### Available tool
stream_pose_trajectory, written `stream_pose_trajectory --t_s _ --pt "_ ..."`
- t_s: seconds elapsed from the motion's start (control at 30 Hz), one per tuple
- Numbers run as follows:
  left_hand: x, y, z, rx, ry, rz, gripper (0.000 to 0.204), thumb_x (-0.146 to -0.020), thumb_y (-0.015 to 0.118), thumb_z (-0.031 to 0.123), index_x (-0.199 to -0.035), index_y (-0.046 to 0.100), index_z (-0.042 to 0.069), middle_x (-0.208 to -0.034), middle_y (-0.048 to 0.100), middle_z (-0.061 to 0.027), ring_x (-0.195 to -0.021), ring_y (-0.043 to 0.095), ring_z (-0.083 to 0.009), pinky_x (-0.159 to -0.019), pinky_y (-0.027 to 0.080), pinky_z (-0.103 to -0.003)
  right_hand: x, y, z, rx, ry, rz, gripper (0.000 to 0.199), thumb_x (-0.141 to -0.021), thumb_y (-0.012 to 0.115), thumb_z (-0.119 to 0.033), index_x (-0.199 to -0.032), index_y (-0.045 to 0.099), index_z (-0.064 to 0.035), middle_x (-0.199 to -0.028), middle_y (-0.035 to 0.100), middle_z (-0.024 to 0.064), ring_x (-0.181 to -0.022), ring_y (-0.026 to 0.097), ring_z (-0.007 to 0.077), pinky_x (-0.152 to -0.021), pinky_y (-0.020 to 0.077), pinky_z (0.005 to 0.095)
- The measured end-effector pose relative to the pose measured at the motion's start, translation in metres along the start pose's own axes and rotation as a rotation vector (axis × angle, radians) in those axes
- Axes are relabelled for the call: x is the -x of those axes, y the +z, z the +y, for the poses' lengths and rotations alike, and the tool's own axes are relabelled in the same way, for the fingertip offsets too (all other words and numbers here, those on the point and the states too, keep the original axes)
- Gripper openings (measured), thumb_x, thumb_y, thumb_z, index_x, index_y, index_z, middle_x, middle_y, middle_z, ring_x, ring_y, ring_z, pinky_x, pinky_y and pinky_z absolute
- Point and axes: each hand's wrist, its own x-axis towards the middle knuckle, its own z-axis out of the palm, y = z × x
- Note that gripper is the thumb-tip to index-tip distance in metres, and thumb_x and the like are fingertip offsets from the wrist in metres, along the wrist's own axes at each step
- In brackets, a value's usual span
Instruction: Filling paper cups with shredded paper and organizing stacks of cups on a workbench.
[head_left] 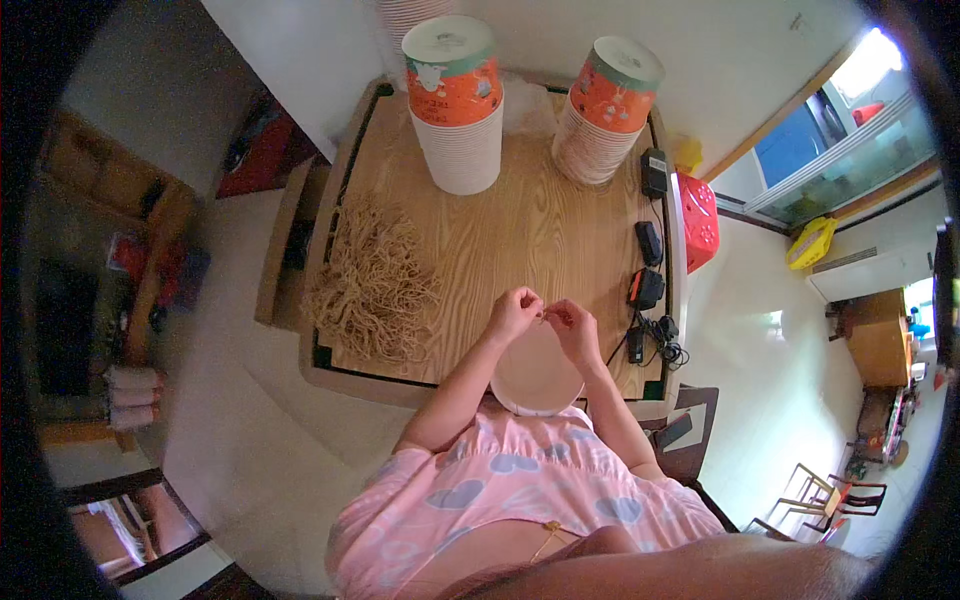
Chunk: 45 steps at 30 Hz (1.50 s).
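Note:
Close to the table's front edge, a pale round paper tub [537,372] rests against my body, its open side partly covered by my hands. Over its far rim, my left hand [514,314] is closed in a pinch. Just beside it my right hand [575,330] pinches too, and the fingertips of both nearly meet. Between them shows a small bit of thin brown cord, mostly hidden by the fingers. A loose, tangled heap of brown cords [375,285] lies on the table to the left.
Two tall stacks of nested paper tubs, a left stack [458,140] and a right stack [605,115], stand upside down at the wooden table's [520,230] far side. Black adapters [648,243] and tangled cables [668,345] line its right edge. A red plastic stool [697,225] is beyond.

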Motion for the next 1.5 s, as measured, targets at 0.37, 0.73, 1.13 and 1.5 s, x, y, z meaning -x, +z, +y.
stream_pose_trajectory --t_s 0.37,0.73,1.13,1.5 --pt "-0.007 0.000 -0.026 0.060 0.010 -0.053 0.011 -0.073 0.064 0.011 -0.075 0.062 0.001 -0.066 0.063 -0.0055 -0.061 0.058 -0.0099 -0.057 0.047 -0.025 -0.003 0.006 0.008 -0.054 -0.046 0.011 0.004 -0.079 0.056 -0.002 -0.082 0.058 0.0001 -0.073 0.060 0.0031 -0.071 0.056 0.0075 -0.064 0.0457 0.0220" --pt "0.003 0.000 -0.020 -0.013 0.010 -0.053 0.007 -0.075 0.063 0.006 -0.075 0.058 0.001 -0.070 0.062 -0.0033 -0.063 0.057 -0.0085 -0.058 0.047 -0.024 -0.007 -0.006 0.003 -0.164 0.004 -0.141 0.006 -0.078 0.056 -0.001 -0.084 0.059 0.0004 -0.075 0.061 0.0025 -0.069 0.055 0.0072 -0.062 0.0439 0.0199" --pt "0.011 -0.003 -0.005 -0.049 0.062 -0.055 0.008 -0.072 0.064 0.006 -0.070 0.057 0.002 -0.066 0.062 -0.0028 -0.061 0.057 -0.0087 -0.056 0.046 -0.025 -0.009 -0.002 0.011 -0.224 -0.008 -0.115 0.002 -0.079 0.057 -0.002 -0.081 0.058 -0.0015 -0.077 0.059 0.0011 -0.070 0.053 0.0072 -0.062 0.0412 0.0193" --pt "0.020 -0.005 0.010 -0.209 0.109 0.032 0.013 -0.067 0.067 0.009 -0.069 0.056 0.004 -0.061 0.058 -0.0015 -0.055 0.052 -0.0072 -0.051 0.043 -0.025 -0.007 -0.004 0.004 0.010 0.104 -0.123 0.022 -0.084 0.056 -0.022 -0.084 0.060 0.0000 -0.071 0.060 0.0029 -0.066 0.052 0.0080 -0.060 0.0416 0.0221"
